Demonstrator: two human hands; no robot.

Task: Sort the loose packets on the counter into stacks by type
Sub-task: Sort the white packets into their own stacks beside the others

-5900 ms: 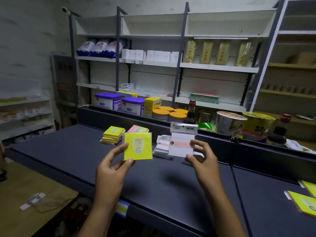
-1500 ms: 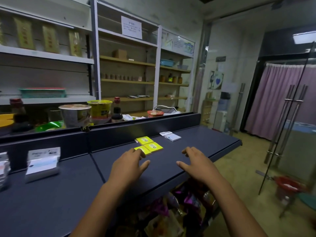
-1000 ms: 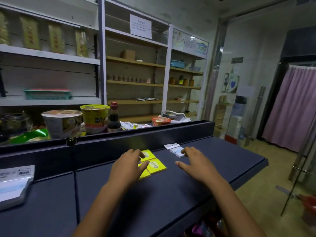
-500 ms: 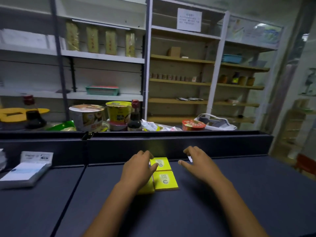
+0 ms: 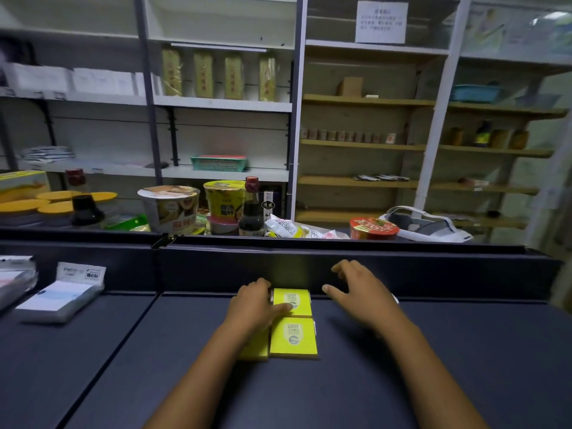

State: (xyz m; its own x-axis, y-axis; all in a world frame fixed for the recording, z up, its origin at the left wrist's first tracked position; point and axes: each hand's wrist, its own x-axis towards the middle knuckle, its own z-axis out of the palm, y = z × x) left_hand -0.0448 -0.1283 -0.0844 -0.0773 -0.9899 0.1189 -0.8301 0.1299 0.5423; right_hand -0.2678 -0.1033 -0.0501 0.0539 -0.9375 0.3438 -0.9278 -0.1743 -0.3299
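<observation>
Head view: yellow packets [image 5: 293, 337] at mid-frame on the counter [image 5: 433, 366] are touched by the left hand [image 5: 252, 308], fingers extended, while the right hand [image 5: 360, 292] is held spread and empty beside them.

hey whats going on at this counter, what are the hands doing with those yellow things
A person is sorting small packets on a dark counter. The left hand rests on the yellow packets, its thumb on the far yellow packet; a second yellow packet lies just nearer, and a third is partly hidden under the wrist. The right hand hovers open over a white packet that barely shows. A stack of white packets sits at the left.
</observation>
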